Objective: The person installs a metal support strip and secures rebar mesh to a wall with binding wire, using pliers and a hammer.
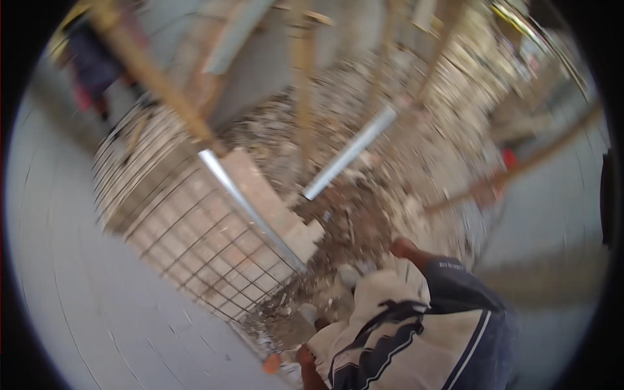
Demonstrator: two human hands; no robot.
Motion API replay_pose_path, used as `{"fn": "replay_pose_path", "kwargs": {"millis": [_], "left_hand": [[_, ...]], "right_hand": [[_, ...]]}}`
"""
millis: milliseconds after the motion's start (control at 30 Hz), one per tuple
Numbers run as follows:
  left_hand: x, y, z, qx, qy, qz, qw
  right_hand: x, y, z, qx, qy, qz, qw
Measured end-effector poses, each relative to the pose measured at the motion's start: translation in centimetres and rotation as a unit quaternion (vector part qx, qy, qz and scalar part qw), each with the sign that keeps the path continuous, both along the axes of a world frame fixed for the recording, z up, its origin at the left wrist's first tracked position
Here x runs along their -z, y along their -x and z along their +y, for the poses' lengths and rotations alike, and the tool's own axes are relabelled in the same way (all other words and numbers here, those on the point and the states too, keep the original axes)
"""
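Note:
The whole view is tilted and smeared by motion. My left hand [304,354] hangs low beside the striped shirt I wear, its fingers too blurred to read. Nearest to it is a small orange thing [272,363] by the pale wall. My right hand [402,247] reaches out past a dark sleeve over the rubble, its fingers blurred too. Ahead of my grey shoes [349,276], a metal strip [250,211] lies along a wire mesh grid [208,253]. A second metal strip [351,153] slants over the dirt beyond my right hand.
Wooden posts [303,84] stand among broken rubble [455,104]. A long pole [520,166] slants at the right, near a red object [508,158]. A person [94,52] in dark clothing is at the upper left. Pale walls [97,292] flank both sides.

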State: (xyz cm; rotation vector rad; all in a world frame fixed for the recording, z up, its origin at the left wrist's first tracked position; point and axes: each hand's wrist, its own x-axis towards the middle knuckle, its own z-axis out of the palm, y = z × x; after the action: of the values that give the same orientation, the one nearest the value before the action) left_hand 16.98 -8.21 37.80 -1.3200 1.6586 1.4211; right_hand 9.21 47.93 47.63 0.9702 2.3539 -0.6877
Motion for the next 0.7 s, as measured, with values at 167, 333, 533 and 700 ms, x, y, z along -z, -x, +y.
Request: {"fn": "replay_pose_path", "kwargs": {"millis": [167,333,533,700], "left_hand": [[-4.4,7.1,-8.4,0.207,-0.035,-0.029,0.977],[-5.8,14.8,-13.7,0.264,0.072,-0.057,0.96],[-4.8,23.6,-9.7,0.528,0.111,-0.059,0.84],[-5.0,26.2,3.8,0.567,0.001,0.079,0.82]], "right_hand": [[3.0,-10.9,-13.3,0.139,0.057,-0.025,0.988],[-0.5,-17.3,-24.2,0.251,0.114,-0.096,0.956],[3.6,-24.9,-27.4,0.471,0.167,0.045,0.865],[3.5,-29.4,-31.5,0.52,0.066,0.046,0.85]]}}
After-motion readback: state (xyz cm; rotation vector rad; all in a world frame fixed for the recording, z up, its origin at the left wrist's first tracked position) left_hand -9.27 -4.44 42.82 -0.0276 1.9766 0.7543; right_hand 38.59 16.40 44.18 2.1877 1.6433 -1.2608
